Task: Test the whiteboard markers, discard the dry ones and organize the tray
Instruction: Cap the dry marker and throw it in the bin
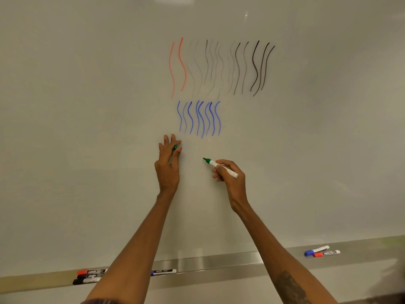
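Whiteboard (87, 106) already shows red, black and blue strokes (198, 118), none green. Your right hand (230, 178) has its grip closed round the uncapped green marker (215, 165); your left hand (167, 165) pinches the cap (175, 147). On the tray (219, 263), the markers (89, 276) lie in scattered groups, so sorting looks unfinished.

Single head cam, wide-angle, sits behind both forearms and faces the whiteboard (87, 106). It's close in, so the board fills the frame. Left hand (167, 163) and right hand (230, 178) are mid-frame, test strokes (198, 117) above them, tray (219, 263) below near the bottom edge.
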`<action>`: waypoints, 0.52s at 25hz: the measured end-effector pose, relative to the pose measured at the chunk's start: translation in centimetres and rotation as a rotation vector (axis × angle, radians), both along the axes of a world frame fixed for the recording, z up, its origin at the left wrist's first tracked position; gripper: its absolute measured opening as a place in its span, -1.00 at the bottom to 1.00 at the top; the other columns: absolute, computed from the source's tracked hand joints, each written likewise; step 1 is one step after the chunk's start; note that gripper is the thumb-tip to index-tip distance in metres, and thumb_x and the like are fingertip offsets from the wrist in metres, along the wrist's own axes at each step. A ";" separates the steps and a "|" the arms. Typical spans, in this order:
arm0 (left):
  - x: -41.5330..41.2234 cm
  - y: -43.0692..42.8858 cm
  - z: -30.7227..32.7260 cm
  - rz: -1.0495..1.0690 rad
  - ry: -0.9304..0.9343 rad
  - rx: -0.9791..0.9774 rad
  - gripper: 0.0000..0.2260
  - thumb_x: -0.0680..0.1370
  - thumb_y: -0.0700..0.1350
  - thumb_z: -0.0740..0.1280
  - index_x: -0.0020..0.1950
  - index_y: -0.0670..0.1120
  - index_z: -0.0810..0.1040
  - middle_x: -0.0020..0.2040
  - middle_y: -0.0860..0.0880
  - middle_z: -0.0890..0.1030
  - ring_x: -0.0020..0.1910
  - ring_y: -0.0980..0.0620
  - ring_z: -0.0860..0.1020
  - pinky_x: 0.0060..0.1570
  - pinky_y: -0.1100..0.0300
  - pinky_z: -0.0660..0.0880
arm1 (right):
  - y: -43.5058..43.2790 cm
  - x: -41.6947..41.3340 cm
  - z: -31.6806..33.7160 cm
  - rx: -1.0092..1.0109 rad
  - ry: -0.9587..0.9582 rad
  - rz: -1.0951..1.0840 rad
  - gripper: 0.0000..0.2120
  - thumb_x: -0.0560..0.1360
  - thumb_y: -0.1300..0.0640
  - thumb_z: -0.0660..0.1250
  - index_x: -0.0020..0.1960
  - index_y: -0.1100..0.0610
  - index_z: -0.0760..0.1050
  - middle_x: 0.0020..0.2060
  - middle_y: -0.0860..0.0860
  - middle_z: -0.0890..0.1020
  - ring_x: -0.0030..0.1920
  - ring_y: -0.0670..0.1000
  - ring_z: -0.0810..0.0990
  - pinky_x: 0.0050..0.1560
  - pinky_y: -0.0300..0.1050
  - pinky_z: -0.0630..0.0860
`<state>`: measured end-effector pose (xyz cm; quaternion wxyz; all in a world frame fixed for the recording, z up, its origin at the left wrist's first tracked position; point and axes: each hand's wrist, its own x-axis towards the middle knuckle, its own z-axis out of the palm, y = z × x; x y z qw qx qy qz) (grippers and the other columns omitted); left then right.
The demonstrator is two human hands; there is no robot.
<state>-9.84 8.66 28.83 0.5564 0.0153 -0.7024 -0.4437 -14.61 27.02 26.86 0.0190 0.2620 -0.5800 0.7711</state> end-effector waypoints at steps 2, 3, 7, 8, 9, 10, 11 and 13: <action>1.5 0.9 -0.4 -0.015 0.025 0.226 -0.75 0.64 -0.10 0.32 0.29 -0.12 0.59 0.31 0.02 0.60 0.37 0.13 0.49 0.40 0.24 0.38 | -0.8 0.6 -0.5 -0.048 -0.128 0.120 -0.81 0.57 0.22 0.32 0.14 0.22 0.60 -0.11 0.23 0.66 -0.15 0.11 0.62 -0.05 -0.01 0.57; 2.2 1.4 -0.8 -0.012 0.045 0.346 -0.76 0.62 -0.08 0.33 0.27 -0.08 0.61 0.24 0.03 0.64 0.28 0.17 0.55 0.31 0.27 0.45 | -1.1 1.0 -0.9 -0.063 -0.185 0.184 -0.80 0.58 0.22 0.30 0.15 0.24 0.60 -0.11 0.24 0.66 -0.14 0.12 0.61 -0.04 -0.03 0.57; 3.3 2.2 -3.6 -0.114 0.096 0.701 -0.77 0.63 -0.03 0.31 0.19 -0.12 0.60 0.08 -0.05 0.71 0.17 0.09 0.63 0.28 0.13 0.50 | -2.5 2.9 -3.4 -0.065 -0.296 0.330 -0.77 0.61 0.23 0.23 0.18 0.29 0.56 -0.09 0.26 0.66 -0.13 0.13 0.61 -0.02 -0.04 0.57; 3.3 2.2 -4.3 -0.154 0.090 0.776 -0.76 0.64 -0.05 0.30 0.18 -0.18 0.58 0.08 -0.08 0.71 0.15 0.05 0.65 0.30 0.06 0.50 | -2.8 3.5 -4.0 -0.062 -0.307 0.344 -0.77 0.61 0.23 0.24 0.19 0.30 0.55 -0.07 0.27 0.66 -0.13 0.13 0.62 -0.01 -0.04 0.57; 3.4 2.3 -4.9 -0.187 0.086 0.839 -0.77 0.64 -0.08 0.30 0.17 -0.23 0.57 0.10 -0.13 0.69 0.14 0.01 0.66 0.30 0.02 0.51 | -3.1 3.9 -4.6 -0.055 -0.314 0.350 -0.76 0.61 0.22 0.24 0.20 0.31 0.55 -0.05 0.28 0.67 -0.12 0.13 0.63 0.01 -0.04 0.58; 3.5 2.3 -5.5 -0.210 0.081 0.885 -0.79 0.65 -0.12 0.28 0.15 -0.25 0.56 0.11 -0.16 0.68 0.12 -0.01 0.67 0.30 0.00 0.51 | -3.4 4.3 -5.1 -0.047 -0.318 0.351 -0.76 0.61 0.22 0.25 0.21 0.30 0.56 -0.03 0.28 0.67 -0.10 0.13 0.64 0.03 -0.03 0.58; 3.6 2.4 -5.9 -0.226 0.076 0.917 -0.81 0.65 -0.15 0.27 0.14 -0.25 0.56 0.12 -0.17 0.68 0.12 -0.02 0.67 0.30 0.01 0.51 | -3.6 4.6 -5.6 -0.040 -0.319 0.348 -0.76 0.61 0.21 0.24 0.21 0.29 0.56 -0.02 0.28 0.67 -0.09 0.14 0.64 0.04 -0.03 0.59; 3.9 2.6 -7.0 -0.240 0.064 0.956 -0.84 0.66 -0.15 0.26 0.12 -0.21 0.55 0.11 -0.16 0.69 0.12 -0.02 0.67 0.31 0.02 0.51 | -3.9 4.9 -6.4 -0.033 -0.321 0.343 -0.76 0.62 0.20 0.24 0.21 0.28 0.56 -0.01 0.29 0.67 -0.08 0.15 0.64 0.06 -0.01 0.59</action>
